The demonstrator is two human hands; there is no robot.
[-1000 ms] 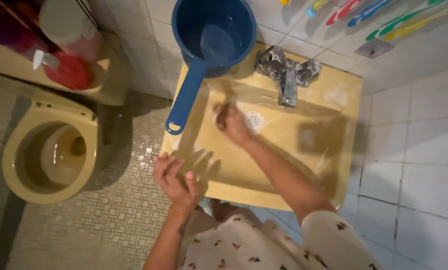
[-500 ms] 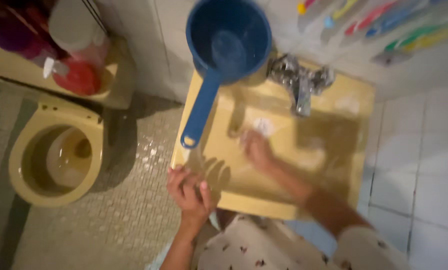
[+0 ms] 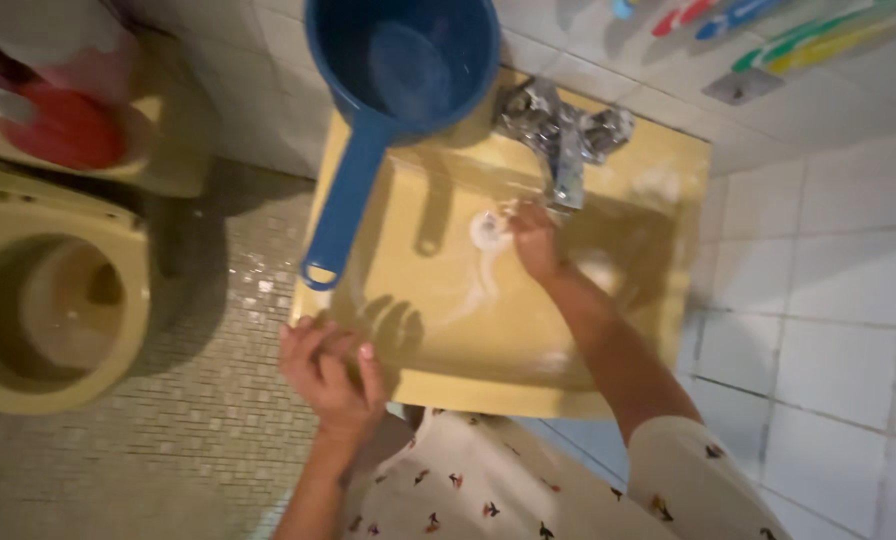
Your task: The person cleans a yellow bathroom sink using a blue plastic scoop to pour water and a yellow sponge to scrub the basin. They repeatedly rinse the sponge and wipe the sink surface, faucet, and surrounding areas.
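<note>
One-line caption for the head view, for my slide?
Right hand by the drain of a yellow ceramic sink, left hand on its front-left corner, blue plastic dipper resting on its rim.

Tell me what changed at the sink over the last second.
The right hand moved from the basin's middle toward the drain, under the tap. The left hand stayed on the sink's front left corner; the blue dipper stayed put.
</note>
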